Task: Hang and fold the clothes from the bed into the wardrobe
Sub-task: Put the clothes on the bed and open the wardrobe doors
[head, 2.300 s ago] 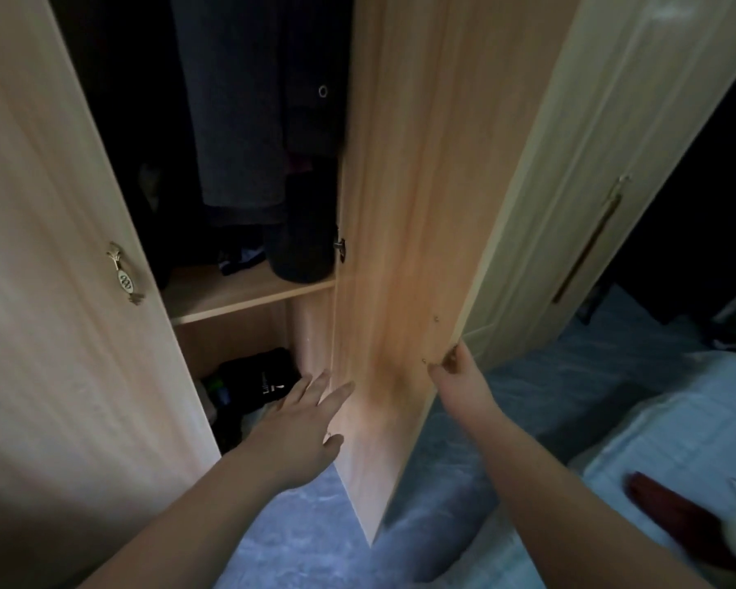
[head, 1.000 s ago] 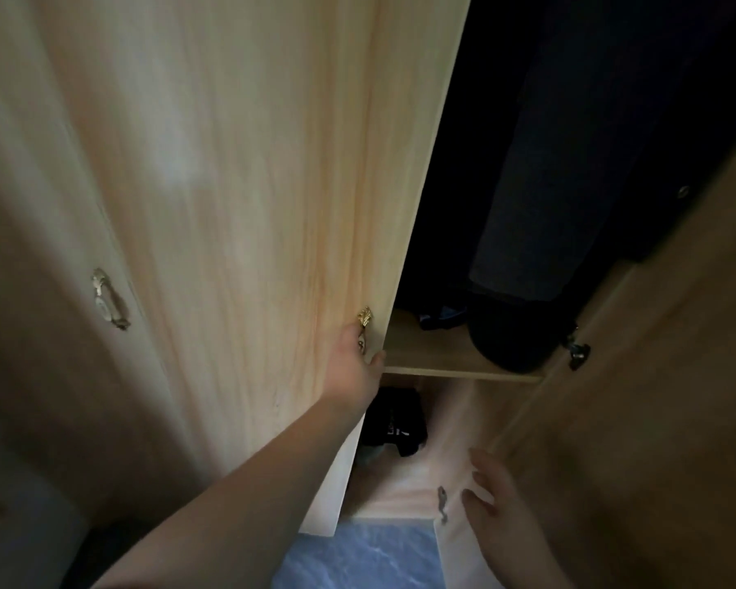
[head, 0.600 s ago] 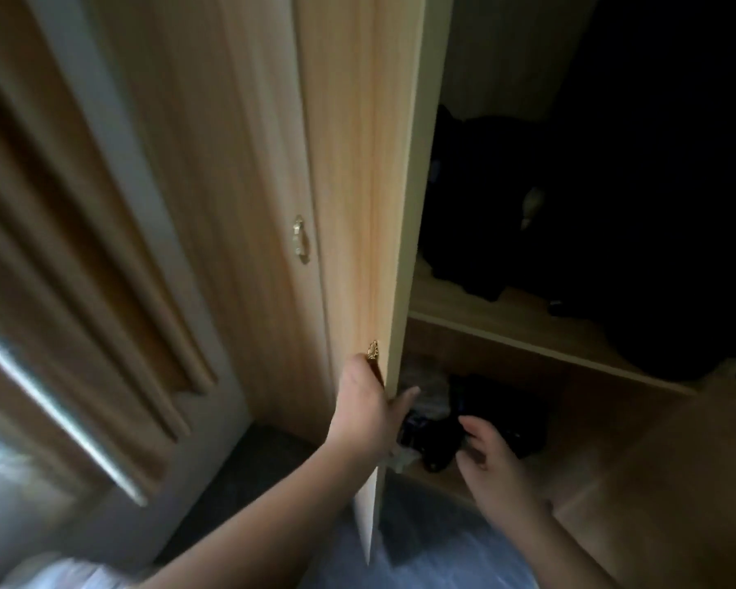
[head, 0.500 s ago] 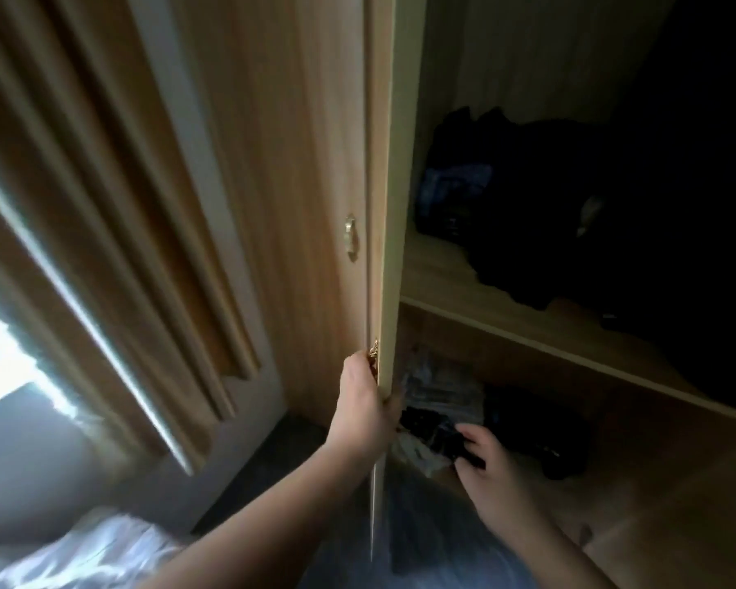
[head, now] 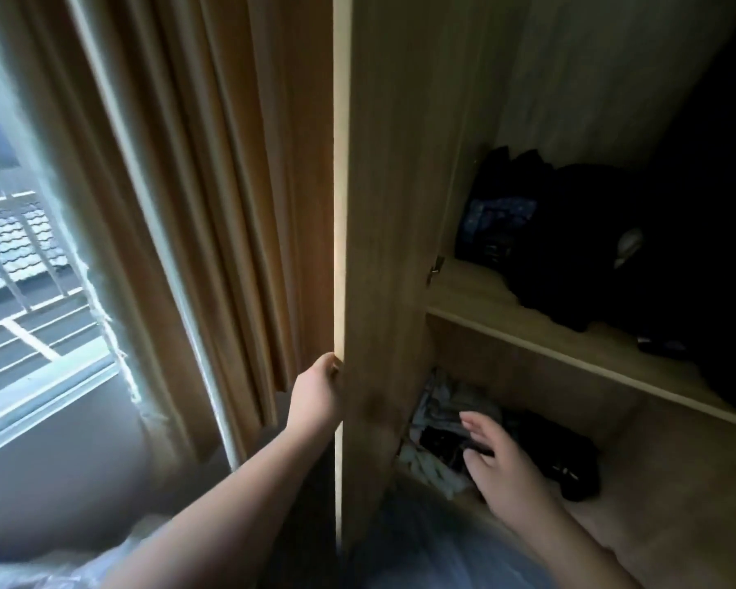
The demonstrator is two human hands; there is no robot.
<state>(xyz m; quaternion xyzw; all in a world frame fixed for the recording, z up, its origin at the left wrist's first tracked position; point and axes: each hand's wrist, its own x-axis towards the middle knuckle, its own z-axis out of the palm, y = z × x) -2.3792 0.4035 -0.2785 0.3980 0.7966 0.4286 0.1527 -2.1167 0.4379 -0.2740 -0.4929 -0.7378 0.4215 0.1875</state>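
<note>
Head view: we are seeing the left hand (head: 317,393) curling its fingers around the edge of the open wardrobe door (head: 379,248), holding it. The right hand (head: 500,461) is reaching with fingers spread and loose, its grip holding nothing, over a heap of light and dark clothes (head: 438,418) lying in the lower compartment. Dark clothes (head: 570,248) are sitting on the shelf (head: 476,299) above. A curtain (head: 213,206) is hanging just left of the door, beside a window (head: 22,265). We are making out no readable writing or labels.
</note>
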